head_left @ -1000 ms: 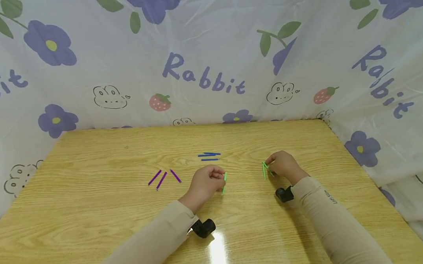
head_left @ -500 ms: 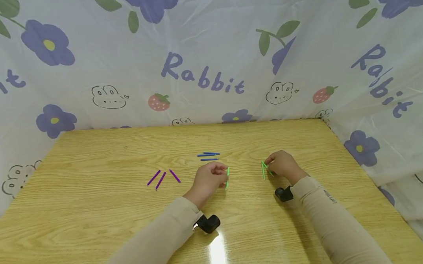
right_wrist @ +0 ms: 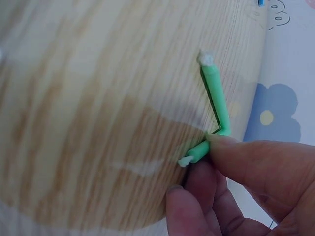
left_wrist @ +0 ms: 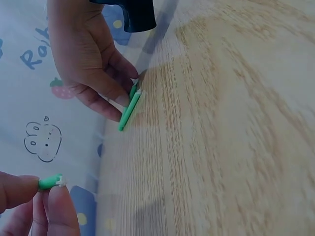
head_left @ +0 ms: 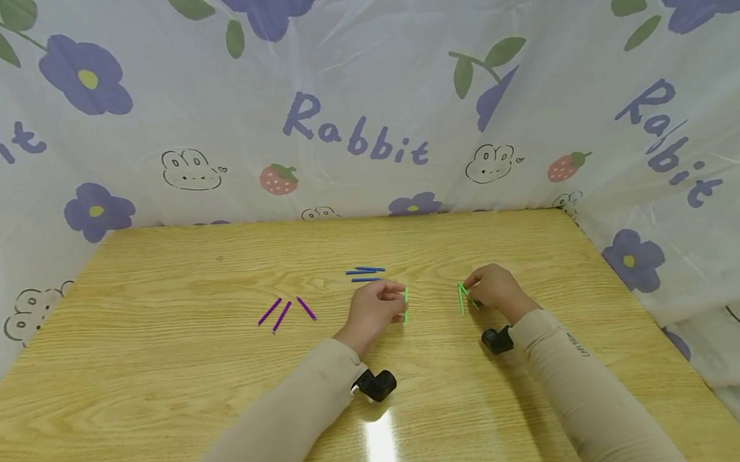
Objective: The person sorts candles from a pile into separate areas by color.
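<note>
My left hand (head_left: 372, 312) pinches a short green stick (head_left: 406, 305) between fingertips and thumb, near the middle of the table. In the left wrist view this held stick (left_wrist: 50, 182) has a ragged white bit at its near end. To the right, my right hand (head_left: 495, 292) pinches a second green stick (right_wrist: 199, 151), which also has a white tip. A third green stick (right_wrist: 216, 96) lies on the wood, its far end meeting the held one so the pair makes a narrow V. White stuff sticks to its other end.
Three blue sticks (head_left: 366, 279) lie behind my left hand. Three purple sticks (head_left: 282, 316) are spread to its left on the wooden table (head_left: 165, 378). A printed curtain (head_left: 364, 86) stands along the table's back and sides.
My left hand has moved right and slightly away from me, carrying its green stick closer to the green pair. My right hand and the other sticks have stayed put.
</note>
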Tool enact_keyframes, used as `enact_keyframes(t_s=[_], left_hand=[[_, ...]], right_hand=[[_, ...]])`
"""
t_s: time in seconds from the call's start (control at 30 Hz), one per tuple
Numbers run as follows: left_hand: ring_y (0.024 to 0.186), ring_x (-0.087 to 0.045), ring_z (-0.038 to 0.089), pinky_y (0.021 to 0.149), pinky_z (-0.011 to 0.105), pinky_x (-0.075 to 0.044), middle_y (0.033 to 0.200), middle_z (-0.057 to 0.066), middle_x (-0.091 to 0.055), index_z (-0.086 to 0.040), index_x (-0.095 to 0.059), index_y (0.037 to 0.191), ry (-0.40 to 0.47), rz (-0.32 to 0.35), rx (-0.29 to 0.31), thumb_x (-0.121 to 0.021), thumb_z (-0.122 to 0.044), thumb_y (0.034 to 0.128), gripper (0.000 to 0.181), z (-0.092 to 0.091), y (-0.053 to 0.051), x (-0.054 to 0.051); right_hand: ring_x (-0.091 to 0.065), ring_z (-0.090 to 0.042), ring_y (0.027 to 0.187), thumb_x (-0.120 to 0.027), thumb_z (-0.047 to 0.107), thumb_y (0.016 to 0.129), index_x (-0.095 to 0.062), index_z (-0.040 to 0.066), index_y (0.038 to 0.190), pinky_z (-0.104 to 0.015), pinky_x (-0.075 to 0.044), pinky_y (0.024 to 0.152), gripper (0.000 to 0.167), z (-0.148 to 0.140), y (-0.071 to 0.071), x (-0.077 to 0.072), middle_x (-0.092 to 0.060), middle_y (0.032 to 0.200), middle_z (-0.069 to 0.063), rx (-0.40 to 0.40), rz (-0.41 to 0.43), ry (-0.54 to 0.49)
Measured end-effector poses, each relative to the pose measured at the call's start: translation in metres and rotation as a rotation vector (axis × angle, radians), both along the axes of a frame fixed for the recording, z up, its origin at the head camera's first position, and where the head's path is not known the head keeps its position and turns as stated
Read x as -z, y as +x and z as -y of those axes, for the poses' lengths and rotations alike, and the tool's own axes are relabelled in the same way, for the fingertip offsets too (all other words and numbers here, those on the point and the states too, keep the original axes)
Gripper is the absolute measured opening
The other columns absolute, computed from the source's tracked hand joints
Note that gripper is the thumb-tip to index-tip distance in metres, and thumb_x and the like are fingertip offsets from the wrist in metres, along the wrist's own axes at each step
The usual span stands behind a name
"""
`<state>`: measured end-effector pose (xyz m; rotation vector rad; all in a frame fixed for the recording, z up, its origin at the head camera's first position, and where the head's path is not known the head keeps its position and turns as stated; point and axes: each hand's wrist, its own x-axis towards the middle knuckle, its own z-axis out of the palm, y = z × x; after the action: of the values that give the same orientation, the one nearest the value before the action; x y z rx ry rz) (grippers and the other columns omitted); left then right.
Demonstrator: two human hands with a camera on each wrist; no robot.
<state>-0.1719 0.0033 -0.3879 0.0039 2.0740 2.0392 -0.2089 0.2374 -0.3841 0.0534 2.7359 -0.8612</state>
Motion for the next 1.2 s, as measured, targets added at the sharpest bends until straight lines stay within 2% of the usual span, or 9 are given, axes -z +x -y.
enact_keyframes(t_s=[0.1,0.4,0.67,0.9,1.2], left_hand=[[0.074,-0.055,0.014,0.068,0.028,-0.055,0.086,0.005,-0.055,0.007,-0.063,0.111,0.012,0.013,0.000,-0.061,0.006,0.0853,0.026,-0.004,-0.002,-0.001],[0.076,-0.057,0.015,0.073,0.034,-0.056,0.089,0.007,-0.056,0.007,-0.063,0.114,0.014,0.034,0.004,-0.061,0.006,0.0859,0.029,-0.015,-0.010,0.004],[0.076,-0.059,0.016,0.070,0.032,-0.056,0.091,0.010,-0.059,0.006,-0.063,0.114,-0.010,0.042,0.000,-0.063,0.006,0.0863,0.028,-0.025,-0.014,0.006],[0.073,-0.057,0.015,0.071,0.032,-0.056,0.086,0.008,-0.057,0.006,-0.064,0.112,0.035,0.067,0.003,-0.062,0.008,0.0856,0.026,-0.035,-0.017,0.007],[0.072,-0.058,0.016,0.068,0.030,-0.056,0.089,0.010,-0.058,0.006,-0.063,0.113,0.056,0.085,0.021,-0.062,0.009,0.0857,0.027,-0.049,-0.021,0.014]], right_hand=[[-0.060,-0.027,0.086,-0.062,0.002,0.088,-0.068,-0.005,0.110,-0.032,-0.052,0.067,0.025,0.000,0.000,0.000,-0.063,0.117,-0.024,0.003,0.001,0.010],[-0.061,-0.026,0.087,-0.061,0.002,0.088,-0.067,-0.005,0.112,-0.031,-0.052,0.067,0.025,0.001,0.000,-0.001,-0.063,0.117,-0.024,0.006,0.006,-0.001],[-0.062,-0.023,0.080,-0.061,0.001,0.088,-0.067,-0.006,0.111,-0.032,-0.052,0.066,0.025,0.000,0.001,0.000,-0.068,0.102,-0.020,0.006,0.008,-0.017],[-0.062,-0.020,0.075,-0.060,0.001,0.088,-0.067,-0.006,0.111,-0.031,-0.052,0.064,0.025,-0.002,-0.001,0.002,-0.068,0.100,-0.019,0.014,0.004,-0.030],[-0.061,-0.019,0.072,-0.058,0.003,0.089,-0.066,-0.006,0.113,-0.032,-0.051,0.065,0.026,-0.001,-0.001,0.002,-0.068,0.092,-0.016,0.024,0.013,-0.024]])
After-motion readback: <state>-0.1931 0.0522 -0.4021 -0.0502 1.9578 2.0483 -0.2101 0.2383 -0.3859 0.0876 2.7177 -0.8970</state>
